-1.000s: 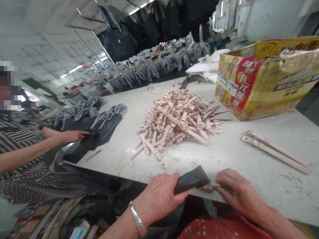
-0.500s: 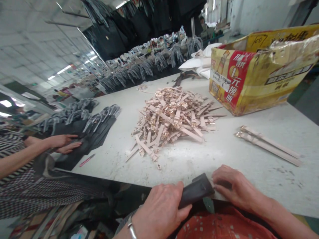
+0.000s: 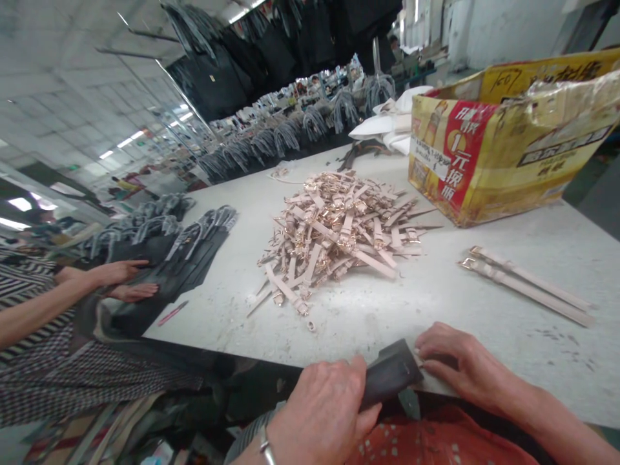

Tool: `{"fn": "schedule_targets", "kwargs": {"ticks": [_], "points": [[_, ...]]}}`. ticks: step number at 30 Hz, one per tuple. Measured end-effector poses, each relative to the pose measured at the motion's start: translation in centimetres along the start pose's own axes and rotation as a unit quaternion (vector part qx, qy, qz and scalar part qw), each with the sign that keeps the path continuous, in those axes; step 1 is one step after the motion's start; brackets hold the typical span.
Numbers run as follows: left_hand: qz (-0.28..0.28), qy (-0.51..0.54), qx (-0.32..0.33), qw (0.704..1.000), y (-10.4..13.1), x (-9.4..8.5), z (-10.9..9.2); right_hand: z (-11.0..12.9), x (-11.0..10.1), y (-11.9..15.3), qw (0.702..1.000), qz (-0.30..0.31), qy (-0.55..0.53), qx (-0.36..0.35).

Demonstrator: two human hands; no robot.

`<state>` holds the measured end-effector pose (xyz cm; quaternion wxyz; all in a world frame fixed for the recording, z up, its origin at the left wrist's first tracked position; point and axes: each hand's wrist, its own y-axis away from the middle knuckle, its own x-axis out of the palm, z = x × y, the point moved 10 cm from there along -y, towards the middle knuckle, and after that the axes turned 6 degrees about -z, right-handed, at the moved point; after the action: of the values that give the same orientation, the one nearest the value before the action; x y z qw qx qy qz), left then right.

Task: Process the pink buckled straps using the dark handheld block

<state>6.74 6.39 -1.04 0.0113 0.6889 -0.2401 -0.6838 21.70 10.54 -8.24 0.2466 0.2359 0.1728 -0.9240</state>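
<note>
Left hand (image 3: 323,413) is gripping the dark leather piece (image 3: 390,378), fingers wrapped over it, at the near table edge (image 3: 484,303), in front of the pile of pink buckled straps (image 3: 334,229). Right hand (image 3: 458,365) is lying just right of the piece, fingers curled flat against the tabletop; whether they are pinching anything cannot be told. Right of the pile: two long pink straps (image 3: 526,283). Behind-right of the pile: yellow carton (image 3: 508,139). Left of the pile: co-worker's hands (image 3: 123,281) are resting on black bags (image 3: 184,252).
</note>
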Motion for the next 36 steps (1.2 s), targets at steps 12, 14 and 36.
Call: {"fn": "schedule_targets", "kwargs": {"ticks": [12,14,36], "points": [[-0.002,0.018,-0.069,0.997,0.7,-0.4,3.1,0.0,0.0,0.0,1.0,-0.002,-0.009,-0.009],[0.016,0.028,-0.053,0.998,0.8,-0.2,2.6,-0.2,0.0,0.1,1.0,-0.008,-0.006,-0.004],[-0.008,0.028,-0.001,1.0,-0.5,1.0,-0.2,-0.5,-0.6,-0.1,1.0,-0.002,0.012,0.005]]}}
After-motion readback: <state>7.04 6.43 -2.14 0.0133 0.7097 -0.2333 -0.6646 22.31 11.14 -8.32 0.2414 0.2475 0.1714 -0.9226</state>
